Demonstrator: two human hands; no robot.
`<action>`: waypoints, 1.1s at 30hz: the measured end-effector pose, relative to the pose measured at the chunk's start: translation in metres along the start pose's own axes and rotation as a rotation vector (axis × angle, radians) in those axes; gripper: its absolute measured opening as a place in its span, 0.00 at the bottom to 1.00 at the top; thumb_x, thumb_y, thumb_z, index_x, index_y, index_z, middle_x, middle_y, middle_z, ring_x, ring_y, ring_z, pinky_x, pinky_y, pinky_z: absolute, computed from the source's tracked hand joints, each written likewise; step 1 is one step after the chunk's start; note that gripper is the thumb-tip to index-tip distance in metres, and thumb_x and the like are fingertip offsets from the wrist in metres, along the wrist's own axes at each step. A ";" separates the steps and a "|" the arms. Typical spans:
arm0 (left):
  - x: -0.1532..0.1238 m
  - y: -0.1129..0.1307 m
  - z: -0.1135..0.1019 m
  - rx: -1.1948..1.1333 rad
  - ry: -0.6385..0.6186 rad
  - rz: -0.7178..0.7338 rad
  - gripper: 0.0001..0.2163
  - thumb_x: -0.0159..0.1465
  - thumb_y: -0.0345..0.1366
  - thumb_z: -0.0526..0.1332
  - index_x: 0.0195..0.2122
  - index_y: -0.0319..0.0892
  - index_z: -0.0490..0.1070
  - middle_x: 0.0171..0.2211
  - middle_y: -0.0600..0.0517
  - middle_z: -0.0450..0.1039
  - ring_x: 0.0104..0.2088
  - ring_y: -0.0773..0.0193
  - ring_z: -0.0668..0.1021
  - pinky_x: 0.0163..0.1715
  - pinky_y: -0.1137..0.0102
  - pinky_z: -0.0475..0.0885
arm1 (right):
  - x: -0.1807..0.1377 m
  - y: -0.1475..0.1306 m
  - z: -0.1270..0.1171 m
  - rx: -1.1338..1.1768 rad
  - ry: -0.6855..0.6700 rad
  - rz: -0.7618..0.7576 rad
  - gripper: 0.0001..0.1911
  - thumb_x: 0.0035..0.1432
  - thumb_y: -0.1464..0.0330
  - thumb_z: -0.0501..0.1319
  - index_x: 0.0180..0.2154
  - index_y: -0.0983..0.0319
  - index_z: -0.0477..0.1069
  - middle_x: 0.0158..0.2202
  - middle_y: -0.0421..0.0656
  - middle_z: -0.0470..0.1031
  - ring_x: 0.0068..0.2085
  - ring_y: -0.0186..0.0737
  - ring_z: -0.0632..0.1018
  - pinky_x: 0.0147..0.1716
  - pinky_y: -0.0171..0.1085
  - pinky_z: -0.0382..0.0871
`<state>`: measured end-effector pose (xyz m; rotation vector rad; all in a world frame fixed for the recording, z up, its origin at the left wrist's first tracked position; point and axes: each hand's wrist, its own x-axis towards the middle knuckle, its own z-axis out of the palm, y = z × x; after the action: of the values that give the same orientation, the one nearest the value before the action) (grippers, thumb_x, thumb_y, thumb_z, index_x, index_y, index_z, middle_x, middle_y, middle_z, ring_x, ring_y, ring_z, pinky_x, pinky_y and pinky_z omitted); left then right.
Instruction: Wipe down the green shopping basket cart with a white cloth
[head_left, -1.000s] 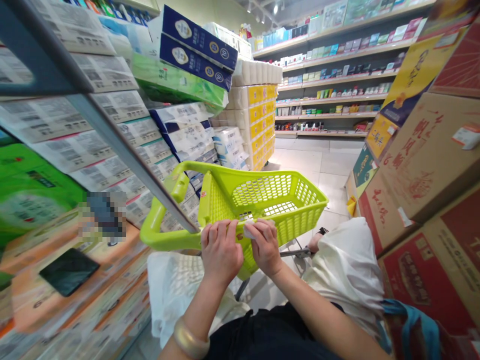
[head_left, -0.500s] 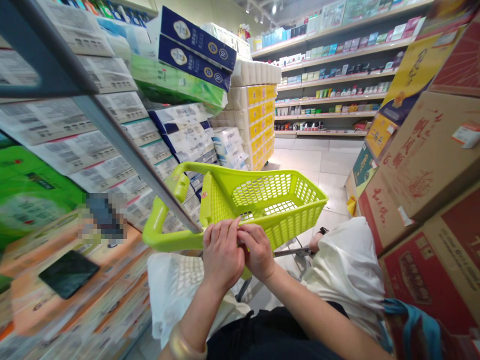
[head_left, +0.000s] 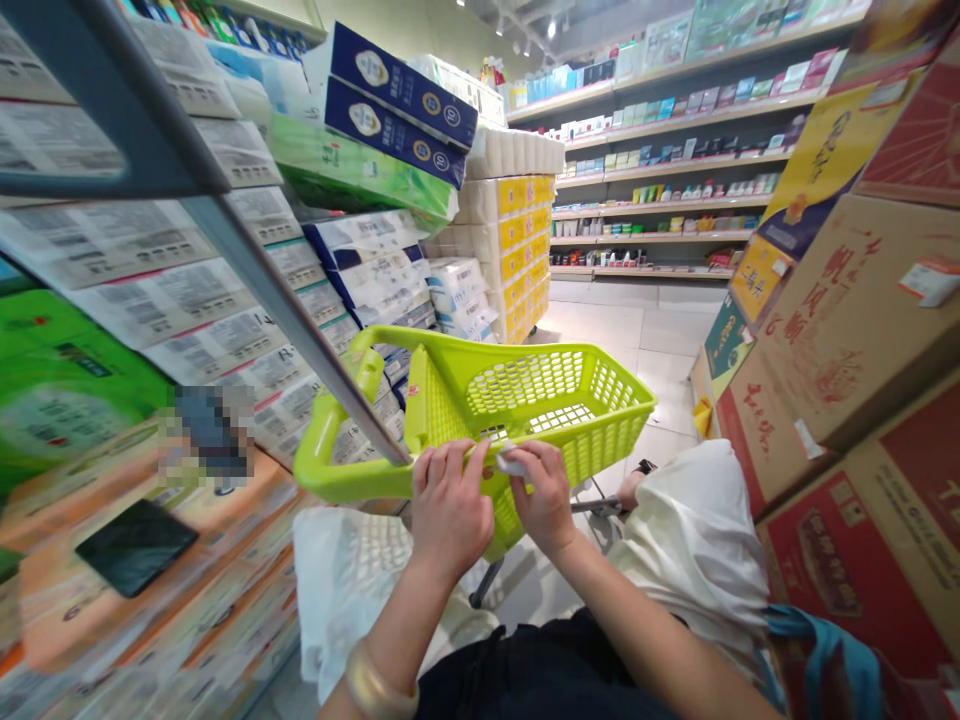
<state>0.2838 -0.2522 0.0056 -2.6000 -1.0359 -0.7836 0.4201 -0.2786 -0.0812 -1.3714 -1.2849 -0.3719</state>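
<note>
Pinches a small white wad (head_left: 512, 461) between thumb and fingers of the right hand (head_left: 544, 495), right at the near rim of a lime-green shopping cart (head_left: 589, 452), toward the handle end. Just beside, rests the left hand (head_left: 454, 505) on the same rim with bent fingers; cannot tell whether gripping the plastic. Wears a gold bangle (head_left: 381, 685) on the left wrist. Has tissue packs (head_left: 375, 265) stacked to the left and cardboard cartons (head_left: 847, 310) to the right.

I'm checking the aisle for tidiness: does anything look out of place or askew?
A dark, flat device, perhaps a phone, lies on the orange packs, an odd spot for one. The blue packs slant above the long green pack, though lens distortion may exaggerate that. The lime cart shows no visible damage.
</note>
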 end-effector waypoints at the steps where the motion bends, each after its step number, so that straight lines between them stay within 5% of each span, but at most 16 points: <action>1: 0.000 -0.001 0.000 0.004 0.001 0.004 0.26 0.52 0.26 0.57 0.54 0.42 0.69 0.48 0.45 0.72 0.52 0.51 0.70 0.59 0.56 0.56 | 0.001 -0.010 0.005 0.031 -0.027 -0.029 0.12 0.62 0.72 0.54 0.44 0.59 0.73 0.42 0.47 0.72 0.46 0.41 0.72 0.47 0.43 0.70; 4: -0.001 -0.004 0.001 0.013 0.011 0.019 0.26 0.52 0.26 0.57 0.54 0.43 0.69 0.48 0.45 0.72 0.52 0.52 0.70 0.58 0.57 0.56 | 0.003 -0.023 0.011 0.066 -0.091 -0.086 0.14 0.62 0.73 0.54 0.46 0.58 0.73 0.44 0.47 0.72 0.48 0.41 0.73 0.48 0.42 0.71; 7: -0.001 -0.006 0.002 0.023 0.014 0.027 0.26 0.53 0.26 0.57 0.54 0.44 0.69 0.48 0.46 0.72 0.51 0.52 0.70 0.58 0.57 0.56 | 0.000 0.002 -0.001 0.019 -0.096 -0.076 0.15 0.61 0.73 0.54 0.45 0.57 0.73 0.43 0.46 0.72 0.47 0.41 0.72 0.48 0.43 0.70; 13: -0.001 -0.003 0.005 0.014 0.058 0.012 0.25 0.52 0.26 0.57 0.52 0.44 0.71 0.46 0.47 0.73 0.50 0.52 0.71 0.58 0.58 0.56 | -0.005 0.067 -0.030 -0.141 0.178 0.164 0.10 0.59 0.72 0.56 0.41 0.60 0.73 0.41 0.47 0.69 0.45 0.44 0.71 0.47 0.47 0.68; 16: -0.001 -0.002 0.006 0.018 0.074 -0.011 0.24 0.52 0.27 0.57 0.52 0.45 0.71 0.46 0.47 0.73 0.49 0.52 0.71 0.58 0.57 0.56 | -0.004 0.056 -0.024 -0.150 0.178 0.162 0.10 0.59 0.73 0.55 0.41 0.60 0.73 0.41 0.46 0.69 0.45 0.44 0.70 0.47 0.46 0.67; 20: -0.001 -0.004 0.004 0.024 0.067 -0.012 0.24 0.52 0.27 0.57 0.52 0.45 0.71 0.46 0.47 0.73 0.49 0.52 0.71 0.58 0.57 0.56 | -0.004 0.024 -0.010 -0.076 -0.011 0.012 0.12 0.59 0.74 0.55 0.43 0.58 0.73 0.42 0.45 0.71 0.46 0.42 0.70 0.48 0.43 0.67; 23: -0.002 -0.006 0.003 0.024 0.062 -0.004 0.23 0.53 0.27 0.57 0.51 0.45 0.72 0.46 0.48 0.73 0.50 0.53 0.71 0.59 0.58 0.55 | -0.005 0.026 -0.012 -0.092 -0.048 -0.028 0.13 0.60 0.74 0.55 0.43 0.58 0.74 0.42 0.44 0.72 0.46 0.42 0.71 0.49 0.43 0.66; 29: -0.003 -0.006 0.004 0.010 0.089 -0.006 0.23 0.53 0.27 0.57 0.50 0.44 0.72 0.45 0.48 0.74 0.49 0.53 0.72 0.58 0.58 0.56 | -0.002 0.088 -0.042 -0.197 0.208 0.167 0.10 0.58 0.73 0.55 0.39 0.60 0.74 0.40 0.46 0.72 0.44 0.43 0.72 0.47 0.44 0.67; 33: -0.004 -0.005 0.005 0.004 0.098 -0.009 0.22 0.53 0.27 0.57 0.50 0.44 0.73 0.45 0.48 0.74 0.49 0.53 0.72 0.58 0.57 0.56 | -0.001 0.091 -0.042 -0.231 0.313 0.271 0.09 0.56 0.73 0.56 0.37 0.61 0.73 0.39 0.45 0.71 0.43 0.44 0.72 0.46 0.45 0.67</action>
<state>0.2798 -0.2484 -0.0004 -2.5278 -1.0207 -0.8999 0.5137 -0.2901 -0.1156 -1.5869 -0.8057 -0.5349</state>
